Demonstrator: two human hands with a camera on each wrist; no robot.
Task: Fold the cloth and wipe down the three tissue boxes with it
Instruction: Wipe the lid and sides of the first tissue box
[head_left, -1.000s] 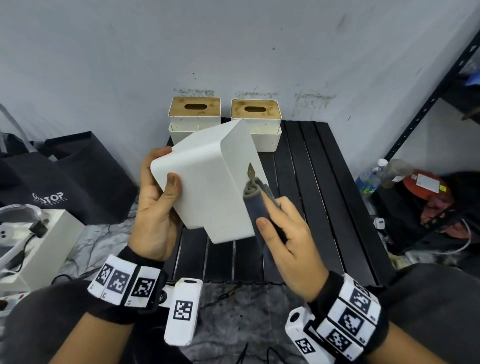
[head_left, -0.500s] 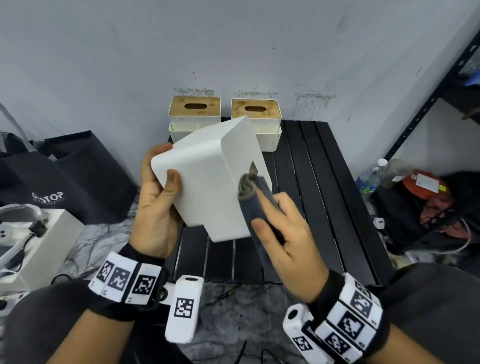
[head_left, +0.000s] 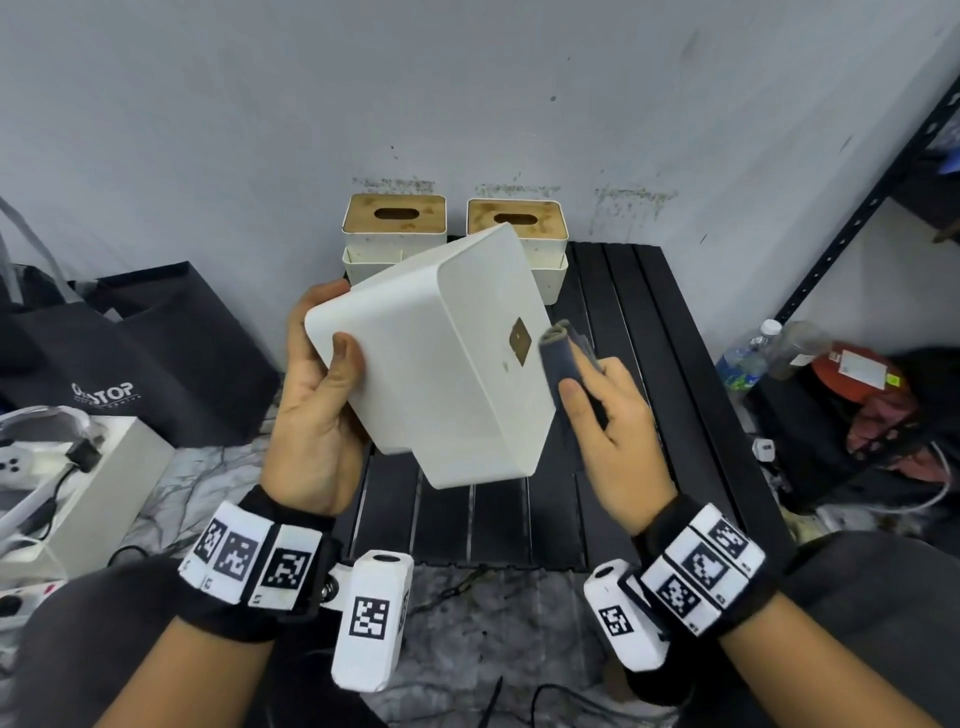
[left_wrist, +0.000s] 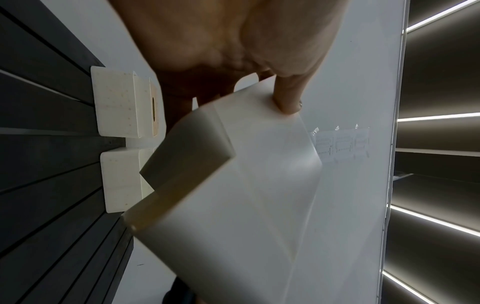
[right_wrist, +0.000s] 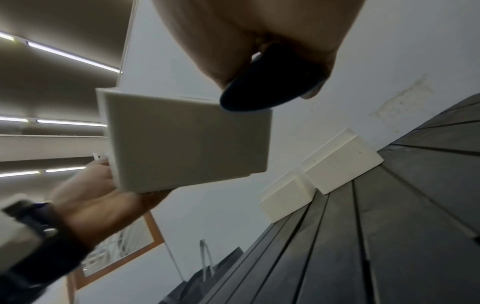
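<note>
Tilted further since a second ago, the white tissue box (head_left: 441, 358) sits clamped in the left hand (head_left: 311, 415), presenting its side to the folded cloth (head_left: 561, 358) pinched by the right hand (head_left: 613, 431).

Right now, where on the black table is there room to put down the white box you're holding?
The slatted table is bare in front, between the two wooden-topped tissue boxes at the wall and its near edge, under the held box. The right-hand slats are bare too. The back left is crowded. The left hand grips the box; the right hand holds the cloth.
</note>
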